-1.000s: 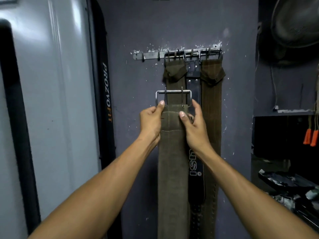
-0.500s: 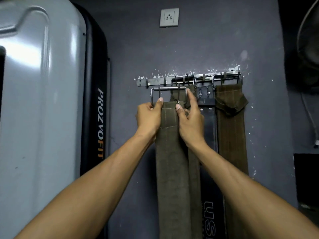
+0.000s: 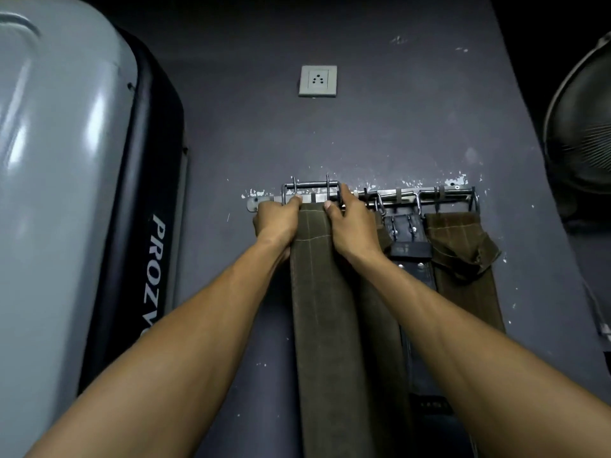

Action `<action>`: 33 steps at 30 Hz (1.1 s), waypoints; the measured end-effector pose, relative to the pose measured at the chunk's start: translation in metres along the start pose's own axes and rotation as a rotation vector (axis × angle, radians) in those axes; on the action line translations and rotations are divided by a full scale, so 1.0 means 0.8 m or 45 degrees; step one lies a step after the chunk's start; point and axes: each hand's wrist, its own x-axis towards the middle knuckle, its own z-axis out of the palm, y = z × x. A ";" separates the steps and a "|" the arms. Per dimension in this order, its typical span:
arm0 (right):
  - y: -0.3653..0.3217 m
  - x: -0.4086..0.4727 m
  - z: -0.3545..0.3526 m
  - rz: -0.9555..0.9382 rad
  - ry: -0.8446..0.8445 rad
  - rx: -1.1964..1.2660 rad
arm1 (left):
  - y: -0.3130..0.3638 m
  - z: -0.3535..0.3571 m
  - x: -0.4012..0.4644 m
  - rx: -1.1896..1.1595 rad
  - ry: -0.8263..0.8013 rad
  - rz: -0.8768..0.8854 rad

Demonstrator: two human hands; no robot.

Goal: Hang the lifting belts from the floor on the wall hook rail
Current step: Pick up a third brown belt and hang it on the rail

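Note:
I hold an olive-green lifting belt [image 3: 322, 292] up against the grey wall. My left hand [image 3: 276, 221] grips its top left edge and my right hand [image 3: 352, 226] grips its top right edge, both just under its steel buckle [image 3: 310, 190]. The buckle lies level with the left part of the metal hook rail [image 3: 396, 193], its top bar just above the rail. Whether it sits on a hook I cannot tell. Another olive belt [image 3: 383, 312] is partly hidden behind my right arm. Further right a black belt [image 3: 410, 249] and a brown belt [image 3: 463, 266] hang from the rail.
A large grey and black machine housing [image 3: 82, 193] with white lettering stands close on the left. A wall socket [image 3: 318, 81] sits above the rail. A round fan [image 3: 585, 133] is at the right edge.
Both hands have raised the olive belt from below the rail until its buckle reaches the rail's left part. The view has tilted upward, bringing the socket into sight.

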 end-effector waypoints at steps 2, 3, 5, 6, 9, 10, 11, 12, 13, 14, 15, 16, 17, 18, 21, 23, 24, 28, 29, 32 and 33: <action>0.004 0.008 0.013 0.031 -0.019 -0.019 | -0.006 0.001 0.015 -0.041 -0.087 -0.100; 0.007 0.008 0.018 0.045 -0.035 -0.031 | -0.011 0.000 0.020 -0.063 -0.147 -0.166; 0.013 0.002 0.026 0.033 -0.049 -0.082 | -0.025 -0.003 0.022 -0.158 -0.263 -0.241; 0.017 -0.003 0.027 0.012 -0.051 -0.110 | -0.030 -0.004 0.017 -0.227 -0.302 -0.255; 0.026 -0.032 0.033 -0.027 -0.002 -0.122 | -0.052 -0.009 -0.003 -0.355 -0.321 -0.231; 0.031 -0.046 0.034 -0.024 0.021 -0.090 | -0.060 -0.009 -0.011 -0.313 -0.296 -0.188; 0.037 -0.062 0.036 -0.011 0.034 -0.051 | -0.068 -0.010 -0.022 -0.241 -0.266 -0.133; 0.044 -0.079 0.038 0.005 0.035 -0.010 | -0.078 -0.012 -0.035 -0.162 -0.240 -0.079; 0.052 -0.098 0.040 0.025 0.028 0.020 | -0.091 -0.015 -0.048 -0.112 -0.241 -0.042; 0.059 -0.116 0.041 0.049 0.015 0.035 | -0.106 -0.019 -0.064 -0.086 -0.278 -0.019; 0.065 -0.133 0.043 0.071 0.005 0.041 | -0.123 -0.022 -0.082 -0.063 -0.338 -0.005; 0.070 -0.149 0.044 0.078 0.008 0.057 | -0.140 -0.026 -0.101 -0.051 -0.395 0.000; 0.076 -0.166 0.046 0.068 0.021 0.085 | -0.157 -0.031 -0.120 -0.048 -0.434 0.001; 0.082 -0.184 0.049 0.062 0.029 0.117 | -0.173 -0.036 -0.135 -0.054 -0.444 -0.005; 0.096 -0.227 0.056 0.111 0.055 0.184 | -0.194 -0.044 -0.155 -0.023 -0.339 -0.010; 0.095 -0.233 0.054 0.131 0.116 0.197 | -0.186 -0.043 -0.150 -0.035 -0.303 -0.002; 0.092 -0.233 0.052 0.156 0.120 0.200 | -0.180 -0.044 -0.150 -0.078 -0.315 -0.029; 0.086 -0.243 0.037 0.210 0.038 0.270 | -0.180 -0.055 -0.177 -0.255 -0.381 -0.147; 0.091 -0.260 0.032 0.257 -0.023 0.325 | -0.191 -0.061 -0.194 -0.250 -0.397 -0.160; 0.116 -0.343 0.020 0.487 -0.196 0.514 | -0.242 -0.085 -0.270 -0.227 -0.539 -0.278; 0.121 -0.371 0.019 0.551 -0.197 0.522 | -0.260 -0.094 -0.296 -0.216 -0.578 -0.334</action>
